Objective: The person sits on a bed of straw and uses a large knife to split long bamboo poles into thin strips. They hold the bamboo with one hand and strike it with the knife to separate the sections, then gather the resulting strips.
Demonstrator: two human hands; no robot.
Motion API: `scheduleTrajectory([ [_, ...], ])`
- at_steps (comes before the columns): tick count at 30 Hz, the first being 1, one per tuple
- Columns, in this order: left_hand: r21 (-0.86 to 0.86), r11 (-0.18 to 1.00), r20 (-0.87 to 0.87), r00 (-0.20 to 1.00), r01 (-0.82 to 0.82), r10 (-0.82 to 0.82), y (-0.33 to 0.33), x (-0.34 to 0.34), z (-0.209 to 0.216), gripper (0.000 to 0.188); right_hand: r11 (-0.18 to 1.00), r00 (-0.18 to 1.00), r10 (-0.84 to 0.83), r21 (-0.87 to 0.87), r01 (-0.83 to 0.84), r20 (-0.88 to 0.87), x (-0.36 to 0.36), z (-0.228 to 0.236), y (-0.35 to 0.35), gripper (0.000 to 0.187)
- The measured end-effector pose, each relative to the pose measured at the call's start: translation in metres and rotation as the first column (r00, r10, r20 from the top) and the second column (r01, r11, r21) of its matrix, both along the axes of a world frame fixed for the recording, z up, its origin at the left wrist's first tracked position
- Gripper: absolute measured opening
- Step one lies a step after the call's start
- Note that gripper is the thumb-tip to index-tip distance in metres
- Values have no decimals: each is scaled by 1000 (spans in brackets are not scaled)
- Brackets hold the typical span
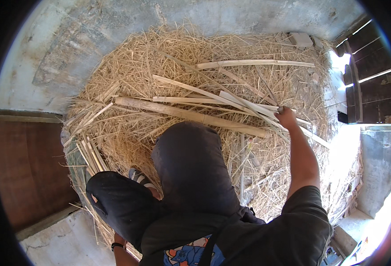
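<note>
Just past the right end of the thick tan bamboo pole (186, 114), my right hand (286, 118) looks curled closed around pale flat split-bamboo strips (244, 103), perhaps to steady them; my left hand's (120, 240) grip, nearer me, I cannot tell

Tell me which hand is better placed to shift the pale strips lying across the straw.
Right, most likely: the right hand is at the right-hand part of the pale strips, while the left hand is low beside the left leg, partly hidden.
</note>
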State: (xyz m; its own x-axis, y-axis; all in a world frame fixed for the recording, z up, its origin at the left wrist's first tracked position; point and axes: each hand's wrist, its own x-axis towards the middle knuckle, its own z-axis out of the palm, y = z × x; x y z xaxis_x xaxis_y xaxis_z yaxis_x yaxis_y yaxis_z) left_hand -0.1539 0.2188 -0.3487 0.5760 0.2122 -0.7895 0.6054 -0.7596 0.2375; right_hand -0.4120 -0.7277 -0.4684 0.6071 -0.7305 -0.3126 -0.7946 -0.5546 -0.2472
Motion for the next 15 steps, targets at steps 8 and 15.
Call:
scheduleTrajectory([
  [8, 122, 948, 71, 955, -294, 287, -37, -17, 48, 32, 988, 990, -138, 65, 139, -29, 84, -53, 23, 41],
  [15, 29, 917, -119, 910, -397, 398, 55, -67, 29, 28, 983, 983, -173, 42, 176, -57, 103, -38, 39, 26],
])
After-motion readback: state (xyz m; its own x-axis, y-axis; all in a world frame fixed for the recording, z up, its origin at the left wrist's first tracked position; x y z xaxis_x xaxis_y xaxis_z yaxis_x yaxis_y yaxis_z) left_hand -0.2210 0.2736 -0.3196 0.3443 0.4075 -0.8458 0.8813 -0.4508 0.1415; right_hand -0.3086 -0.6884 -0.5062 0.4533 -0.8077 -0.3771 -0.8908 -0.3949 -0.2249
